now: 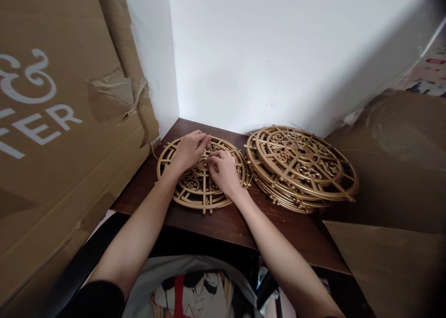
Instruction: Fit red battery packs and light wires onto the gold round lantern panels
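Brown tabletop (278,230) holds gold scrollwork disc (204,197) mid-frame, disc stack (287,171) at right. Left hand (191,151) and right hand (225,169) curl over single disc's center; can't tell what's pinched.

Bench (228,226): was dark brown.
Wall (265,58): rose white behind the bench.
Left carton (80,137): bore white lettering (52,88) and torn tape (113,89), left of the bench.
Right cardboard (400,165): stood plain brown.

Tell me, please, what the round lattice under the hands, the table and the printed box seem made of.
Round lattice: perhaps painted metal or plastic, satin gold with soft highlights. Table: probably wood or veneer, dark brown, faint sheen. Printed box: cardboard, matt brown, torn patch.
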Tool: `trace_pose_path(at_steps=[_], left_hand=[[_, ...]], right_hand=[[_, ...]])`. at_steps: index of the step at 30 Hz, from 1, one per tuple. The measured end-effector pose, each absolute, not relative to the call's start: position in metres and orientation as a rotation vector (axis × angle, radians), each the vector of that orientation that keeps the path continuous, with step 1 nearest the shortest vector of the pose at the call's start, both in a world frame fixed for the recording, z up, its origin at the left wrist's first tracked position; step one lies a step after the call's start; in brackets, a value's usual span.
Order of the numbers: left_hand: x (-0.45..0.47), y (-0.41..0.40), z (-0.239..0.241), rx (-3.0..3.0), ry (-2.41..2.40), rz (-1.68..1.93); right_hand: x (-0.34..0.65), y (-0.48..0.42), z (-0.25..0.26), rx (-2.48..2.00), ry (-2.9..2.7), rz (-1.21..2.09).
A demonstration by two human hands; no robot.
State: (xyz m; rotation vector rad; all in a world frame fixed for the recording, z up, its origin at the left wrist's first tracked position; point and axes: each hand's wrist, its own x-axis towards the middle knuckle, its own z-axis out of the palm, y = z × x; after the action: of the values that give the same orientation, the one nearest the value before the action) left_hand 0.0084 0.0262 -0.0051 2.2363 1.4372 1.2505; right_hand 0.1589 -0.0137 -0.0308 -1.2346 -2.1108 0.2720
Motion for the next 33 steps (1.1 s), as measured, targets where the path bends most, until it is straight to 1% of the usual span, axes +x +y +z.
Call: trace_pose_path(at_steps=[6, 15, 24, 33], left_hand=[[0.0085, 0.0266, -0.0045, 2.232, 1.515, 1.287], [0.0098, 0.0265, -0.0049, 2.229, 1.545, 1.3], [0.0112, 0.0239, -0.0032, 2.215, 1.57, 1.308], [0.0088, 0.0291, -0.0084, 2.207, 1.562, 1.366]], right_hand=[[0.155, -0.0179, -0.0306, -1.277, -2.142, 0.26], [0.1529, -0.0201, -0.0292, -1.193, -2.196, 0.26], [0.1524, -0.0192, -0.0235, -1.224, -2.152, 0.483], [0.1512, -0.0193, -0.0244, -1.236, -2.133, 0.509]])
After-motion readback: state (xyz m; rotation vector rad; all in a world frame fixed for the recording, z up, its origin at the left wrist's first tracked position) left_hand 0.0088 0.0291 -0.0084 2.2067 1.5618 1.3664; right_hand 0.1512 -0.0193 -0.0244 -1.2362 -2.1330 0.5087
